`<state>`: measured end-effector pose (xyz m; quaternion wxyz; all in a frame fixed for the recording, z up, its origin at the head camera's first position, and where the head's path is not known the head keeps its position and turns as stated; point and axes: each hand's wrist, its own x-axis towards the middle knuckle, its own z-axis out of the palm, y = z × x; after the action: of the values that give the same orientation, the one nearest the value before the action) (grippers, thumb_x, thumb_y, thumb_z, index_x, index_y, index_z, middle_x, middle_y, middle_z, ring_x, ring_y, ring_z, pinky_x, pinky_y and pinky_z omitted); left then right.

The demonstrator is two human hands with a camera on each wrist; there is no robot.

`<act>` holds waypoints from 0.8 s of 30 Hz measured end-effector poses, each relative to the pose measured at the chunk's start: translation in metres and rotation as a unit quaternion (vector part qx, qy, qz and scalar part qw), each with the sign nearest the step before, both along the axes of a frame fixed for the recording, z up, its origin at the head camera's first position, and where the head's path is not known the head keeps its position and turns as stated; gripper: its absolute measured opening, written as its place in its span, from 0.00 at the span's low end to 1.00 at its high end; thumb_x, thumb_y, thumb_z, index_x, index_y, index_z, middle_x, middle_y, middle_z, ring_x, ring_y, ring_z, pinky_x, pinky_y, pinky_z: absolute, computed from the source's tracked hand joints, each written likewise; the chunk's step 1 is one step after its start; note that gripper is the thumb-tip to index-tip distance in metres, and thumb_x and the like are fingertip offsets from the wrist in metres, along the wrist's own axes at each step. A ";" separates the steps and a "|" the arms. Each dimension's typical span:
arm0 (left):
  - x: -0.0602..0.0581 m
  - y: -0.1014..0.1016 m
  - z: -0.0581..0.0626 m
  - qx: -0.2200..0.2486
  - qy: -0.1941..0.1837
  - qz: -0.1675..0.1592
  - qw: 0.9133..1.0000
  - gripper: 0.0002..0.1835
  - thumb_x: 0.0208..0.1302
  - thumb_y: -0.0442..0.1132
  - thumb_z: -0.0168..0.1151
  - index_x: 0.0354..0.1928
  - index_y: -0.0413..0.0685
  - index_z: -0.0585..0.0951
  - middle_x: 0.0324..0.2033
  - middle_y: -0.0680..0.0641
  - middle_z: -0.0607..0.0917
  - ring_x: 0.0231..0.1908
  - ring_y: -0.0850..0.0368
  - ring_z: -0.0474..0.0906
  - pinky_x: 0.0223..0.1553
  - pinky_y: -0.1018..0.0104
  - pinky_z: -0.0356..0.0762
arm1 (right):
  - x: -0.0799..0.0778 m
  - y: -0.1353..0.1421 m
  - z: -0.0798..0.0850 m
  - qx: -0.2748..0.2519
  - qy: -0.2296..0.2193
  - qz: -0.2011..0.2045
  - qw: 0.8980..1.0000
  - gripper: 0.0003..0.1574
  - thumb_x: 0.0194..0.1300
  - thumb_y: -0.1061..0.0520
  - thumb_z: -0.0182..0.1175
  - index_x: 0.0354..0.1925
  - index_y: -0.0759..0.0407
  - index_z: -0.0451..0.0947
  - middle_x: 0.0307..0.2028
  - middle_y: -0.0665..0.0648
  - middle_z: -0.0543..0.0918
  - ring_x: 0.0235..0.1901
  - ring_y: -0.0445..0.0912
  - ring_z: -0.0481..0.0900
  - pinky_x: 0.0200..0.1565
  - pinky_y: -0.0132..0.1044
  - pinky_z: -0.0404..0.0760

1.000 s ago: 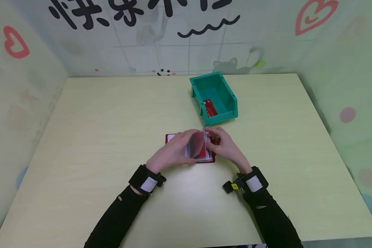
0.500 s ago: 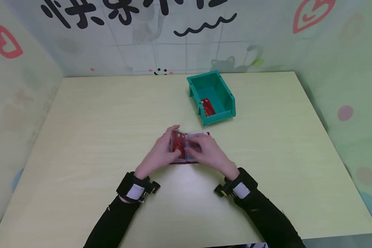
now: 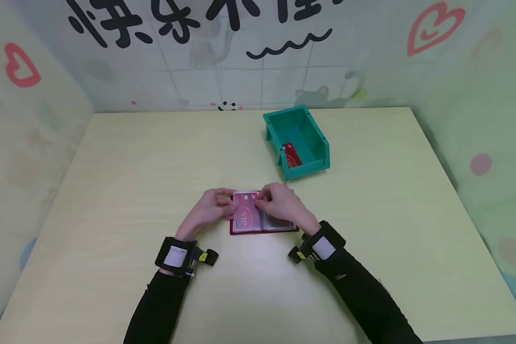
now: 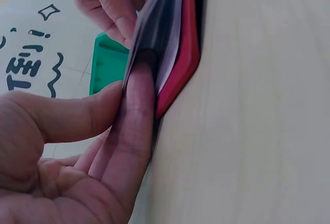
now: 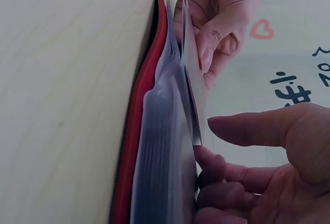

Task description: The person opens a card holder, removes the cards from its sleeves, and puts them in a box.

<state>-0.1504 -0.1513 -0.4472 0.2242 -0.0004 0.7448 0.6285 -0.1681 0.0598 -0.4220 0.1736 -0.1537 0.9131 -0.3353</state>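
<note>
A card holder (image 3: 279, 224) with a red cover and clear plastic sleeves lies open on the table. In its left page shows a pink card marked VIP (image 3: 246, 217). My left hand (image 3: 210, 208) pinches that page at its left edge; in the left wrist view the thumb is on top and a finger (image 4: 136, 105) underneath. My right hand (image 3: 284, 205) holds the card's inner edge near the spine between thumb and index finger. The right wrist view shows the right thumb (image 5: 247, 128) at the end of the card, with the other fingers curled against the sleeves.
A green bin (image 3: 318, 166) stands on the table (image 3: 155, 157) beyond the card holder, with a red card (image 3: 291, 155) inside it. Printed walls border the table at the back and both sides.
The pages have been turned leftward and the holder now lies open at the VIP card. My left hand shifted to the left edge, and my right hand came from the holder's right side to the spine.
</note>
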 end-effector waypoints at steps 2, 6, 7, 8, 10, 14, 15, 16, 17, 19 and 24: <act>0.000 0.000 -0.001 0.017 -0.006 -0.004 1.000 0.23 0.62 0.22 0.57 0.59 0.26 0.67 0.37 0.33 0.85 0.32 0.53 0.83 0.32 0.69 0.84 | 0.000 -0.001 0.001 0.020 -0.002 -0.004 1.000 0.15 0.62 0.50 0.63 0.42 0.60 0.82 0.30 0.53 0.82 0.31 0.46 0.75 0.30 0.38 0.73; -0.001 0.001 -0.001 0.012 -0.012 -0.002 1.000 0.19 0.62 0.22 0.57 0.55 0.23 0.70 0.39 0.31 0.85 0.31 0.56 0.82 0.32 0.72 0.83 | -0.001 -0.004 0.003 0.055 -0.006 -0.002 0.998 0.16 0.63 0.48 0.62 0.40 0.59 0.81 0.35 0.53 0.83 0.34 0.47 0.75 0.39 0.44 0.73; -0.001 0.002 -0.001 0.007 -0.015 0.000 1.000 0.18 0.62 0.22 0.57 0.54 0.23 0.71 0.40 0.31 0.85 0.31 0.57 0.82 0.32 0.72 0.83 | -0.002 -0.004 0.004 0.061 -0.010 -0.001 0.998 0.16 0.64 0.48 0.61 0.39 0.59 0.81 0.34 0.54 0.82 0.34 0.48 0.74 0.39 0.44 0.73; -0.002 0.002 -0.001 0.004 -0.019 0.003 1.000 0.17 0.63 0.23 0.57 0.54 0.23 0.71 0.40 0.32 0.84 0.31 0.57 0.82 0.31 0.73 0.82 | -0.002 -0.004 0.004 0.066 -0.012 0.000 0.998 0.15 0.64 0.48 0.61 0.38 0.59 0.81 0.33 0.54 0.82 0.34 0.48 0.74 0.39 0.44 0.72; -0.003 0.003 0.000 0.002 -0.028 0.010 1.000 0.16 0.64 0.23 0.56 0.53 0.23 0.72 0.40 0.32 0.84 0.30 0.58 0.81 0.31 0.73 0.82 | -0.002 -0.005 0.004 0.075 -0.012 0.003 0.997 0.14 0.65 0.49 0.60 0.36 0.59 0.80 0.30 0.54 0.79 0.33 0.48 0.73 0.38 0.43 0.71; -0.005 0.004 -0.001 0.023 -0.042 0.021 0.999 0.15 0.66 0.22 0.52 0.53 0.20 0.71 0.39 0.32 0.82 0.29 0.59 0.81 0.31 0.73 0.83 | -0.003 -0.005 0.003 0.083 -0.005 0.009 0.996 0.10 0.68 0.53 0.56 0.34 0.59 0.77 0.25 0.55 0.74 0.32 0.49 0.71 0.36 0.41 0.67; -0.005 0.004 -0.001 0.029 -0.044 0.021 0.998 0.15 0.66 0.21 0.51 0.53 0.19 0.71 0.39 0.32 0.82 0.29 0.60 0.81 0.31 0.73 0.83 | -0.004 -0.005 0.003 0.084 -0.002 0.010 0.996 0.10 0.69 0.54 0.55 0.34 0.59 0.77 0.25 0.55 0.73 0.32 0.49 0.71 0.35 0.41 0.66; -0.005 0.004 -0.001 0.032 -0.045 0.022 0.998 0.15 0.66 0.22 0.50 0.54 0.19 0.70 0.40 0.32 0.81 0.29 0.60 0.81 0.31 0.73 0.83 | -0.004 -0.005 0.002 0.085 0.000 0.011 0.996 0.09 0.69 0.55 0.54 0.34 0.59 0.77 0.24 0.55 0.72 0.32 0.50 0.71 0.35 0.41 0.65; -0.005 0.004 -0.002 0.035 -0.046 0.023 0.998 0.15 0.67 0.21 0.50 0.54 0.19 0.70 0.40 0.32 0.81 0.29 0.59 0.81 0.31 0.73 0.83 | -0.004 -0.005 0.002 0.085 0.002 0.010 0.996 0.09 0.69 0.56 0.54 0.34 0.59 0.77 0.24 0.55 0.72 0.31 0.50 0.71 0.35 0.41 0.65; -0.004 0.004 -0.001 0.036 -0.047 0.024 0.998 0.15 0.67 0.21 0.50 0.54 0.19 0.70 0.40 0.31 0.81 0.29 0.59 0.81 0.31 0.73 0.83 | -0.003 -0.005 0.002 0.085 0.005 0.008 0.996 0.09 0.69 0.57 0.53 0.35 0.59 0.78 0.24 0.55 0.72 0.31 0.50 0.71 0.34 0.41 0.64; -0.003 0.004 -0.001 0.035 -0.048 0.028 0.998 0.15 0.67 0.21 0.49 0.54 0.19 0.70 0.38 0.33 0.82 0.27 0.61 0.81 0.29 0.73 0.83 | -0.002 -0.005 0.002 0.077 0.006 0.001 0.997 0.11 0.70 0.55 0.53 0.36 0.59 0.79 0.24 0.55 0.73 0.29 0.50 0.71 0.30 0.38 0.64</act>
<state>-0.1532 -0.1469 -0.4483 0.2420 -0.0439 0.7102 0.6596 -0.1698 0.0552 -0.4200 0.1798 -0.1433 0.9370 -0.2629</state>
